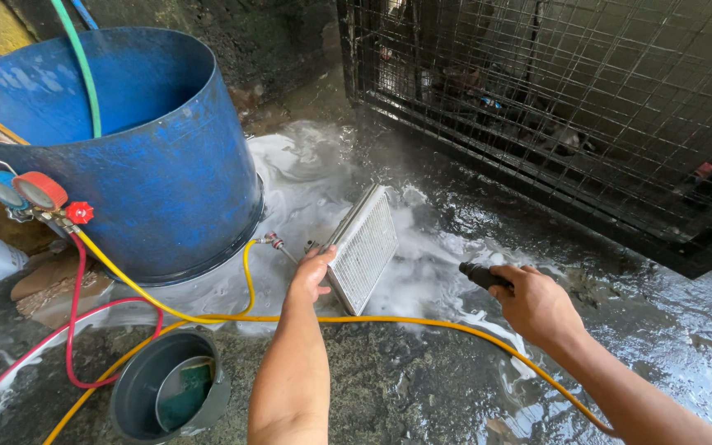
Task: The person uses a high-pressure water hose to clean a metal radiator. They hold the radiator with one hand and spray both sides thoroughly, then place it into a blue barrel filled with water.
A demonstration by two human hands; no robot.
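Head view: at frame centre, I see the left hand gripping the lower corner of a finned radiator core, propped on edge on the wet, foamy floor, its long axis running toward the upper right. The right hand, closed round a black spray nozzle, sits just right of it, the tip aimed at the fins.

Left hand reaches up mid-frame, fingers curled in a grip; right hand, lower right, fist clenched, forearm angled in.
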